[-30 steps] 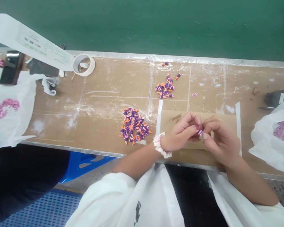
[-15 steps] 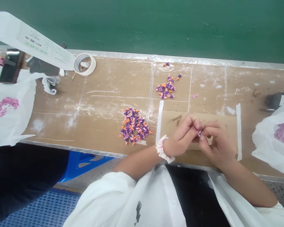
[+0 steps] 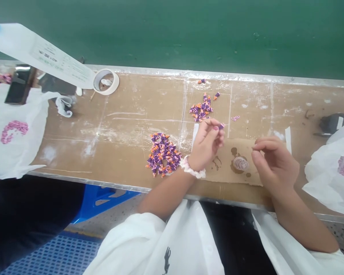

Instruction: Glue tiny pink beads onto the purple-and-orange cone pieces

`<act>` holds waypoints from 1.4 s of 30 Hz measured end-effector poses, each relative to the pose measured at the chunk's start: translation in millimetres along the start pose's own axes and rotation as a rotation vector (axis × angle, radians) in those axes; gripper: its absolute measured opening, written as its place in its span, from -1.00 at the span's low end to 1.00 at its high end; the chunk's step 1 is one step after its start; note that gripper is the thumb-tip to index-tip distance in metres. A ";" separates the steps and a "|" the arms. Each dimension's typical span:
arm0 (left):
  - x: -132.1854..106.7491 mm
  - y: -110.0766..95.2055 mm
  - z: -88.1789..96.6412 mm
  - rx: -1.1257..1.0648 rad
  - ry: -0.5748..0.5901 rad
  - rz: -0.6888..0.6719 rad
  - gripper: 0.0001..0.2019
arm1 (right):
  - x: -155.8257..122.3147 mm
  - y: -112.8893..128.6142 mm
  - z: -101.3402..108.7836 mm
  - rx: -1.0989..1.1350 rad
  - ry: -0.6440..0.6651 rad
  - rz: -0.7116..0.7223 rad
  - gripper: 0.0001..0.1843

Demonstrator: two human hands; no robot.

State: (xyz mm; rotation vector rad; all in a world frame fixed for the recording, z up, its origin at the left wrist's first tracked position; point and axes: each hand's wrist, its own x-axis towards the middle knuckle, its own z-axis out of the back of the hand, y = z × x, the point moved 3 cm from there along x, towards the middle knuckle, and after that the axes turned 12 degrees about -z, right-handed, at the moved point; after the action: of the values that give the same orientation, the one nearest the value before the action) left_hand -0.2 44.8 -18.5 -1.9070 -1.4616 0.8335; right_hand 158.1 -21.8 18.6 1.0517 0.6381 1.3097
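My left hand point(image 3: 206, 143), with a white scrunchie at the wrist, pinches a small purple figurine point(image 3: 221, 126) between thumb and forefinger. It is raised above the board's upper left part. My right hand point(image 3: 276, 164) hovers at the right, thumb and forefinger brought close together; whether something tiny is between them I cannot make out. Between the hands a small clear round dish point(image 3: 241, 164) sits on a brown cardboard sheet point(image 3: 218, 176) with dark wet spots. Left of my left hand lies a heap of purple and orange figurines point(image 3: 163, 154).
A smaller group of figurines point(image 3: 201, 110) and a few tiny pink pieces point(image 3: 235, 118) lie farther back. White plastic sheets bearing pink pieces lie at the left point(image 3: 31, 147) and right point(image 3: 318, 183). A tape roll point(image 3: 114, 86), white bottle point(image 3: 57, 61) and phone point(image 3: 20, 84) stand or lie at back left.
My hands have moved apart. The left went up and left with the figurine, while the right shifted slightly right. The clear dish between them has come into view.
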 end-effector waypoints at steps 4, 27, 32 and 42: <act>23.7 -9.3 18.3 0.060 -0.136 -0.096 -0.75 | 9.9 -8.8 1.2 -0.137 -0.030 -0.048 -0.90; 3.1 -13.3 7.7 0.130 -0.099 0.004 -0.87 | 43.6 -53.7 -24.3 -0.697 0.092 0.020 -0.68; 1.9 -14.8 6.4 0.137 -0.096 0.014 -0.89 | 45.3 -61.6 -18.5 -0.571 0.011 -0.030 -0.79; -4.8 -5.0 -5.7 0.175 -0.010 0.032 -0.95 | 51.0 -58.3 -28.4 -0.640 -0.020 -0.026 -0.80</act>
State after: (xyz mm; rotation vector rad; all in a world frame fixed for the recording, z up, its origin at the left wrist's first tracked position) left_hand 0.2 40.8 -10.4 -1.8019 -1.3217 0.9544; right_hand 170.0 38.7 -36.3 0.5273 0.1839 1.3490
